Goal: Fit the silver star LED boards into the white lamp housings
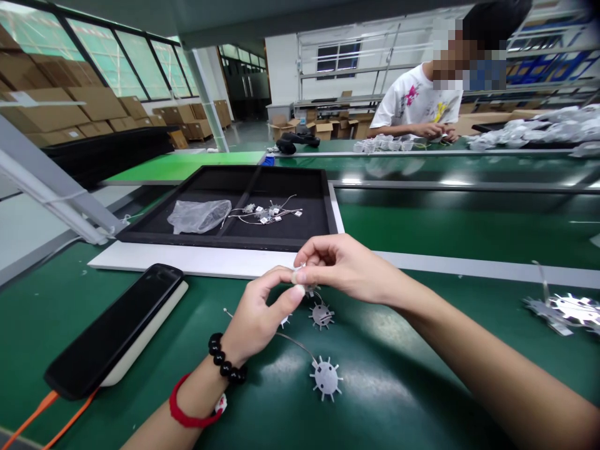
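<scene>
Fingertips of my left hand (262,306) and my right hand (332,269) meet over the green table, both pinching a small pale piece (296,275). The fingers cover most of that piece, so its kind is hard to make out. Just below the hands lies a toothed metal disc (321,315) with a thin wire. Closer to me is another spoked metal disc (326,378), its wire running up towards my left hand. Part of one more disc (285,321) shows beside my left fingers. My left wrist wears black beads and a red band.
A black tray (276,234) behind the hands holds a clear plastic bag (199,215) and several wired parts (269,214). A phone on a power bank (117,331) lies left, with orange cables. More metal discs (569,310) lie right. A co-worker (412,106) works across the line.
</scene>
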Tool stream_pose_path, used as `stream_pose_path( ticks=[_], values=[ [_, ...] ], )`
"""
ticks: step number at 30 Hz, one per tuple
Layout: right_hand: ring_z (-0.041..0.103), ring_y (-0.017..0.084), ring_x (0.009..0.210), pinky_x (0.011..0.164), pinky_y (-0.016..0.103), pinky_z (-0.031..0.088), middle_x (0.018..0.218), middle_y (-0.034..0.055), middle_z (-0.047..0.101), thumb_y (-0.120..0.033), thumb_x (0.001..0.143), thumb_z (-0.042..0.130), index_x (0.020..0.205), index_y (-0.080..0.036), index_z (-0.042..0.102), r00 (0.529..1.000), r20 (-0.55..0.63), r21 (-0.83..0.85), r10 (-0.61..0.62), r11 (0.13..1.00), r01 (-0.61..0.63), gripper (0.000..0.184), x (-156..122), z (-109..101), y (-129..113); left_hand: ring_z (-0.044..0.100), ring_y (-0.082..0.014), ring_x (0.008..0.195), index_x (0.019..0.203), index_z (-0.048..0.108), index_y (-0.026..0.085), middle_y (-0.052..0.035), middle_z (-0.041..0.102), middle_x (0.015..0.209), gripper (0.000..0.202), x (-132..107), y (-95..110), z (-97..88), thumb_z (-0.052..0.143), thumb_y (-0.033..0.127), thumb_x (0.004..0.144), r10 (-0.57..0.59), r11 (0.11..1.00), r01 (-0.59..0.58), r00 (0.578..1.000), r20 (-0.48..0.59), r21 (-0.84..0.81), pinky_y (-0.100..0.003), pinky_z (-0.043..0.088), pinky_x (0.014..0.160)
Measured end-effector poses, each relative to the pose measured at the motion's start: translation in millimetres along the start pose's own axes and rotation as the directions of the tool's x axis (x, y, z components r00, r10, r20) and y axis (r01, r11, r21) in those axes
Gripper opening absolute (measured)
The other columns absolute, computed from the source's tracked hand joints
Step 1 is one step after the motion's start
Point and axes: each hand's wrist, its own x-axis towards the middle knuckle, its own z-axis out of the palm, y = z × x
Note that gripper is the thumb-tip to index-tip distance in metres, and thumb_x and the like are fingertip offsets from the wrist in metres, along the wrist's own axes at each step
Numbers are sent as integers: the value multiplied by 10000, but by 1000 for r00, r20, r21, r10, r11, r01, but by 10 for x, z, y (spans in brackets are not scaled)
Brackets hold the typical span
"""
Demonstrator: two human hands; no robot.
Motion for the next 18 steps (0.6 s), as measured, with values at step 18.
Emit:
stream_pose_path(
  ticks=[18],
  values=[
    [585, 131, 753, 678, 226, 463, 807, -13, 645, -479, 711, 852, 876, -184, 634, 996, 67, -5, -52, 999, 53, 401, -2, 7, 26, 627, -176, 581, 752, 719, 199, -26, 671, 647, 428, -9, -62, -11, 666, 610, 859, -251, 946, 234, 967, -49, -222, -266, 537, 559]
  ],
)
